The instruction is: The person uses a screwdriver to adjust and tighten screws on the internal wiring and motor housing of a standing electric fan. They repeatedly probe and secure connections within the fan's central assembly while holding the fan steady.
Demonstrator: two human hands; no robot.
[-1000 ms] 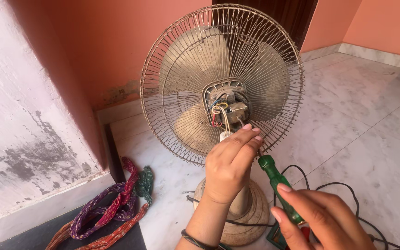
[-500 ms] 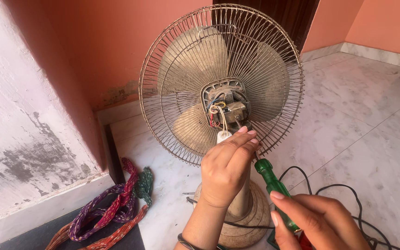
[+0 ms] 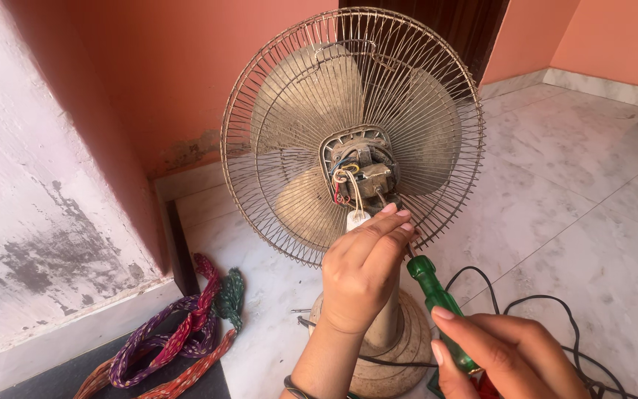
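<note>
A dusty table fan (image 3: 351, 133) stands on the floor with its rear motor cover off, showing the motor (image 3: 359, 171) and coloured wires. My left hand (image 3: 363, 270) pinches a small white part (image 3: 357, 219) hanging from those wires just below the motor. My right hand (image 3: 507, 358) holds a green-handled screwdriver (image 3: 437, 299), its shaft pointing up toward the motor behind my left fingers. The tip is hidden by my left hand.
The fan's round base (image 3: 389, 355) sits on a pale marble floor (image 3: 570, 222). A black power cord (image 3: 548, 325) loops at the right. Coloured braided ropes (image 3: 179, 343) lie at the lower left beside a peeling white wall (image 3: 31, 222). An orange wall (image 3: 171, 66) stands behind.
My view and both hands have shifted slightly; the left hand stays on the white part and the right hand has drawn the screwdriver a little lower.
</note>
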